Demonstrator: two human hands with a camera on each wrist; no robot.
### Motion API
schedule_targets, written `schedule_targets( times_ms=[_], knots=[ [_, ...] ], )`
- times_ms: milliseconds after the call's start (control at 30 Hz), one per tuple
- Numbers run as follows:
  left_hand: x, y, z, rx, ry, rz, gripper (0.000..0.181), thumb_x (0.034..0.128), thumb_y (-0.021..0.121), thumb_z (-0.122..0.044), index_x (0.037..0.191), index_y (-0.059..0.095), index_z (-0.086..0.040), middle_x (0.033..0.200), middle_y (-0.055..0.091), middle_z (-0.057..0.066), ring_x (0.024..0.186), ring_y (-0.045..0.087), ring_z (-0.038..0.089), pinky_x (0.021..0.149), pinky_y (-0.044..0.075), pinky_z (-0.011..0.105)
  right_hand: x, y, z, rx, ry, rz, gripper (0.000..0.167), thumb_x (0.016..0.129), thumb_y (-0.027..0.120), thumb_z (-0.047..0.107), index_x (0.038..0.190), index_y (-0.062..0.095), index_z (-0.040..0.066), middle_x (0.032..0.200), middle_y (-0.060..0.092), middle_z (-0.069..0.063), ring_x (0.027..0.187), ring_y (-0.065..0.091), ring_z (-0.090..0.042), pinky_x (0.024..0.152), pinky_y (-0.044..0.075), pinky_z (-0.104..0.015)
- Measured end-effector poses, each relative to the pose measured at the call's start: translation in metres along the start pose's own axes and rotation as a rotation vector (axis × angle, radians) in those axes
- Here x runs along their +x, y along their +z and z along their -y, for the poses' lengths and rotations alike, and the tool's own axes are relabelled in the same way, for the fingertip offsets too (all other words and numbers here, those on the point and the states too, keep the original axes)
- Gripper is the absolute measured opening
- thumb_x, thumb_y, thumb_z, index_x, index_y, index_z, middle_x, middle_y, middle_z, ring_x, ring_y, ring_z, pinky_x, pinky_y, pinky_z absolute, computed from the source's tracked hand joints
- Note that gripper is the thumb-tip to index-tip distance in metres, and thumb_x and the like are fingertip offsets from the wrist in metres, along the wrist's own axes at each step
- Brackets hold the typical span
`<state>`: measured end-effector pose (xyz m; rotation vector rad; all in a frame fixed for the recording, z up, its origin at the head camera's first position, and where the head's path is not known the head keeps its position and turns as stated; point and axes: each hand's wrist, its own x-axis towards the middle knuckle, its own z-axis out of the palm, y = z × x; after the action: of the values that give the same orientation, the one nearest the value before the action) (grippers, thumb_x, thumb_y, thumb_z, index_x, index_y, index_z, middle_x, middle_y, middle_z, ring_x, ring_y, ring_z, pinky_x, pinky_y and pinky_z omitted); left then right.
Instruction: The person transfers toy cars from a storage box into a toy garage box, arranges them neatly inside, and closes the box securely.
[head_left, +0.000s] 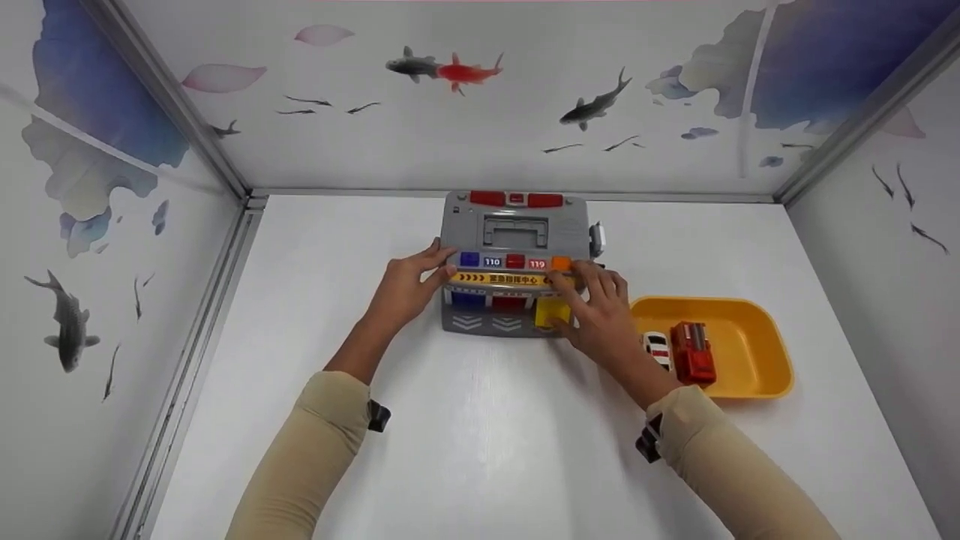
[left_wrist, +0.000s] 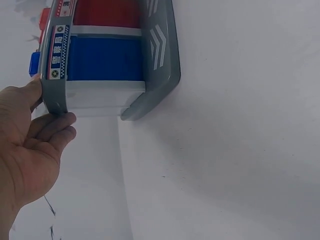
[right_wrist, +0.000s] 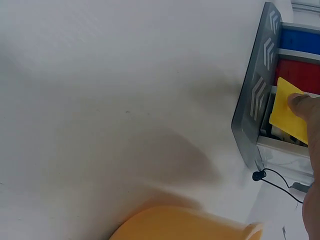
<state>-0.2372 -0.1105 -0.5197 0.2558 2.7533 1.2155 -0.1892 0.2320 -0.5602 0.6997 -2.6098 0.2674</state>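
Observation:
A grey toy garage [head_left: 517, 225] stands against the back wall, with a carrying handle, coloured buttons and a yellow sign strip on it. On its front are a blue door [left_wrist: 106, 59], a red door [right_wrist: 296, 75] and a yellow door [right_wrist: 286, 112]. My left hand [head_left: 405, 289] grips the garage's left edge between thumb and fingers. At the right front, my right hand [head_left: 604, 319] has its thumb pressed on the yellow door and its fingers touching the roof edge. The yellow door is tilted outward; something dark and pale shows behind it, too hidden to name.
A yellow tray [head_left: 752, 352] stands right of the garage, holding a red fire truck [head_left: 694, 352] and a white toy car [head_left: 658, 349], partly hidden by my arm. A black cord [right_wrist: 275, 176] hangs at the garage's right side. Printed walls enclose the white table.

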Motion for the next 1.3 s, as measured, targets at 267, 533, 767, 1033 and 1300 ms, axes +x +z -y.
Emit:
schedule_targets(
  times_ms=[267,533,767,1033,1300],
  knots=[
    [-0.001,-0.001,-0.002,-0.001,-0.001,0.0,0.05,0.1112,0.066,-0.045,0.158,0.062,-0.028,0.173,0.045,0.006,0.16,0.048,0.028,0.132,0.042,0.048,-0.001,0.011,-0.001,-0.064,-0.021,-0.067,0.092,0.087,0.098,0.036,0.163,0.047,0.023,0.16,0.044,-0.022,0.148,0.043,-0.042,0.119,0.043,-0.064],
    [0.0,0.001,-0.002,0.006,0.01,-0.014,0.051,0.1111,0.066,-0.045,0.158,0.062,-0.026,0.171,0.047,0.007,0.159,0.05,0.028,0.132,0.042,0.048,-0.003,0.022,-0.001,-0.137,-0.015,-0.083,0.093,0.087,0.098,0.031,0.161,0.044,0.023,0.159,0.039,-0.022,0.148,0.04,-0.042,0.116,0.041,-0.064],
    [0.0,0.001,0.0,0.001,-0.002,-0.005,0.051,0.1113,0.065,-0.046,0.159,0.061,-0.028,0.172,0.046,0.006,0.16,0.049,0.028,0.133,0.041,0.048,-0.002,0.029,-0.001,-0.18,-0.027,-0.127,0.091,0.089,0.097,0.035,0.162,0.044,0.021,0.158,0.038,-0.022,0.146,0.04,-0.041,0.11,0.043,-0.062],
    [-0.001,0.0,-0.001,-0.001,-0.001,-0.01,0.05,0.1112,0.066,-0.045,0.157,0.063,-0.027,0.172,0.046,0.007,0.159,0.05,0.028,0.132,0.042,0.048,-0.003,0.031,0.001,-0.187,-0.013,-0.116,0.09,0.089,0.096,0.035,0.161,0.043,0.021,0.158,0.037,-0.023,0.147,0.04,-0.043,0.109,0.043,-0.063],
    [0.0,0.0,0.0,-0.007,0.018,-0.018,0.05,0.1104,0.066,-0.046,0.157,0.064,-0.026,0.171,0.047,0.008,0.159,0.051,0.029,0.132,0.042,0.048,-0.001,0.032,0.001,-0.195,-0.022,-0.138,0.086,0.09,0.095,0.032,0.157,0.044,0.019,0.156,0.036,-0.023,0.145,0.038,-0.042,0.108,0.042,-0.06]
  ],
)
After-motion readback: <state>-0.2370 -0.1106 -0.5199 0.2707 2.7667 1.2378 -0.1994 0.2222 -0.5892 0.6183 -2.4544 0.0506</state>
